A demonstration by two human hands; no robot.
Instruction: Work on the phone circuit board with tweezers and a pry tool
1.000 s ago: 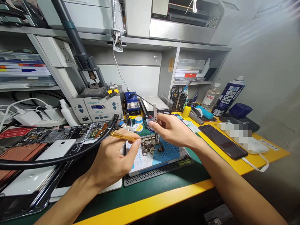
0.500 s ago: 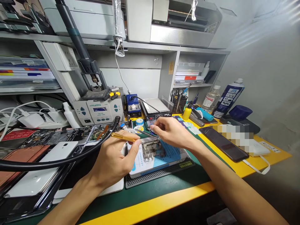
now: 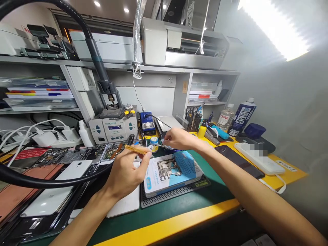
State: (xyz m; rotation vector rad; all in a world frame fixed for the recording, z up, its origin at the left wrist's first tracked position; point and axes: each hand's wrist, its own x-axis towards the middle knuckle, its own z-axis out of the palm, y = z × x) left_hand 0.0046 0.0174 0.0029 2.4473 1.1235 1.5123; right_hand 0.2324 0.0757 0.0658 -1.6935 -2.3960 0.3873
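Note:
My left hand (image 3: 130, 172) is closed around a gold pen-shaped tool (image 3: 135, 149), whose tip points up and left. Farther back, my right hand (image 3: 178, 138) has its fingers curled into a pinch, and what they grip is hidden. Just below those fingers runs a thin dark strip (image 3: 166, 148); I cannot tell if it is held. A phone circuit board (image 3: 166, 169) lies flat on a white and blue box (image 3: 153, 189), in front of both hands and touched by neither. Under the box is a grey perforated mat (image 3: 169, 200).
Phones and phone parts, including a white phone back (image 3: 57, 191), fill the left side, crossed by a black hose (image 3: 77, 182). A soldering station (image 3: 114, 130) stands behind. To the right are a yellow bottle (image 3: 202, 131), a dark phone (image 3: 238, 160) and a spray can (image 3: 242, 118).
The camera view has tilted upward, so more of the ceiling and lamp shows. My right hand has moved off from above the circuit board, which is now uncovered. My left hand keeps its tool.

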